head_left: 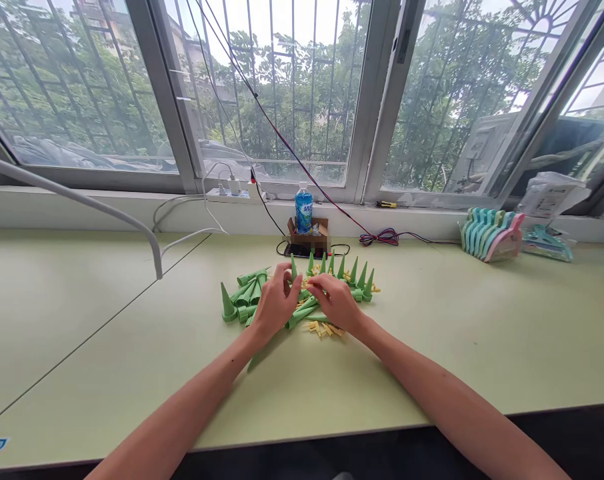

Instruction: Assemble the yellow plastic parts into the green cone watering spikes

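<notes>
My left hand (277, 298) is closed around a green plastic cone spike (294, 268), its tip pointing up. Close beside it, my right hand (336, 301) pinches a small yellow plastic piece (310, 285), partly covered by the fingers. Beneath and around both hands lies a heap of green cone spikes (245, 293), most on their sides. Several spikes stand upright in a row behind my right hand, the rightmost green spike (369, 285) among them. Loose yellow pieces (326, 329) are scattered in front of the heap and between the spikes.
Behind the heap are a phone (307, 251), a small cardboard box (322, 230) and a blue bottle (304, 210). Coiled cable (379, 237) lies to their right. Pastel plastic hangers (492, 233) stand at the far right. A grey hose (132, 217) arches over the left side.
</notes>
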`<state>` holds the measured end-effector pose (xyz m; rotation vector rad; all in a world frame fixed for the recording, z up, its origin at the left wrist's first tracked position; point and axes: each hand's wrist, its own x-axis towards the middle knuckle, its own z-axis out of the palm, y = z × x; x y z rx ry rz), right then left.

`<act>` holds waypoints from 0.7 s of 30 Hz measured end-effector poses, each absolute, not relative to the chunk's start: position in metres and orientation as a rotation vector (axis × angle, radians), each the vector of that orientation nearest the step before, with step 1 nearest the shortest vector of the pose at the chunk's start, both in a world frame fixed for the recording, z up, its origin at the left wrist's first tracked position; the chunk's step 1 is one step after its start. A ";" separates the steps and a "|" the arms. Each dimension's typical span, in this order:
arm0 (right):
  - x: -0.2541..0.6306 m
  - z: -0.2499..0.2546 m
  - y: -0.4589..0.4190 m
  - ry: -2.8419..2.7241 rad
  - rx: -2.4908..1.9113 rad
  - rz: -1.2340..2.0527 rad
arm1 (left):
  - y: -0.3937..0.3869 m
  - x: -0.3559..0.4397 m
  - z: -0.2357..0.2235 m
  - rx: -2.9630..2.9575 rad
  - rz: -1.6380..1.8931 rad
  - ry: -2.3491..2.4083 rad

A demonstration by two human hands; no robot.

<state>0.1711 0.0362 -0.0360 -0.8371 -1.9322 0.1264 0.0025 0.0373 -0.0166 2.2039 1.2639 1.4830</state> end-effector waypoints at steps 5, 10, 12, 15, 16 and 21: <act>0.171 -0.035 0.036 -1.938 -0.860 0.125 | 0.037 0.004 -0.017 2.189 1.498 1.256; 0.171 -0.035 0.036 -1.948 -0.892 0.131 | 0.037 0.004 -0.017 2.190 1.462 1.254; 0.171 -0.036 0.037 -1.947 -0.909 0.136 | 0.037 0.003 -0.018 2.197 1.458 1.251; 0.171 -0.037 0.038 -1.942 -0.949 0.129 | 0.037 0.004 -0.018 2.210 1.458 1.240; 0.171 -0.037 0.038 -1.940 -0.964 0.122 | 0.036 0.004 -0.018 2.214 1.457 1.236; 0.171 -0.035 0.037 -1.942 -1.006 0.106 | 0.036 0.004 -0.018 2.217 1.447 1.240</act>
